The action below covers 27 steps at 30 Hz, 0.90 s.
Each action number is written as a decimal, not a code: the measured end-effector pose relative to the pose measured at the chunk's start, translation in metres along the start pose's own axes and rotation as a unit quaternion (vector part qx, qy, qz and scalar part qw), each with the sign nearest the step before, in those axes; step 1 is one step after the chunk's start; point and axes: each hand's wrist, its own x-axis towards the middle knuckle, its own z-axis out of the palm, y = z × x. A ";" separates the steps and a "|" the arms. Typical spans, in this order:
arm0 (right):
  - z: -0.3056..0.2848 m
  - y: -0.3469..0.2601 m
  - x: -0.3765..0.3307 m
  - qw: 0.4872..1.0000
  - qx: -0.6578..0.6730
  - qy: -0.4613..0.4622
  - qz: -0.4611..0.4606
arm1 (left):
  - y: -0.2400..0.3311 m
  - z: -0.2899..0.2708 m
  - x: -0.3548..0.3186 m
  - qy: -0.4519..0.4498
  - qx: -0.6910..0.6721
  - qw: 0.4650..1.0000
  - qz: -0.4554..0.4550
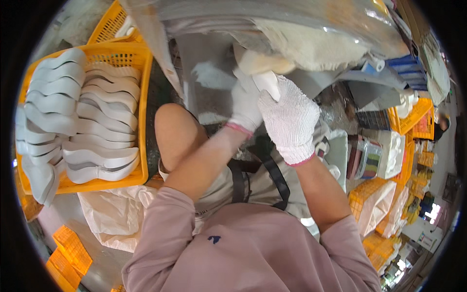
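My right hand [290, 113], in a white knitted glove with a pink cuff, is closed around a smooth white wedge-shaped shoe sole [268, 83], with only part of it showing. Beside it, my left hand [246, 103] wears a matching glove and reaches up to the same piece; motion smears its fingers. Just beyond the sole is a blurred, pale yellowish rounded part [267, 64] that looks like a buffing wheel, under a grey machine hood [209, 24]. Whether the sole touches it, I cannot tell.
A yellow crate [145, 97] at left holds stacked white wedge soles [104, 112]. Ragged pale cloth [311, 46] hangs from the hood. A white sack [114, 214] lies below the crate. More yellow crates [372, 197] and a clear box [368, 158] stand at right.
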 end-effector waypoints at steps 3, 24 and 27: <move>0.007 0.002 0.026 0.986 0.013 -0.163 -0.039 | -0.014 0.009 -0.007 0.007 -0.073 0.997 0.032; -0.066 -0.014 -0.087 0.971 0.075 -0.190 0.127 | 0.000 -0.003 0.000 -0.146 -0.475 0.840 -0.218; -0.038 -0.010 -0.014 0.975 0.019 -0.208 0.076 | 0.005 0.004 0.046 -0.101 -0.370 0.901 -0.202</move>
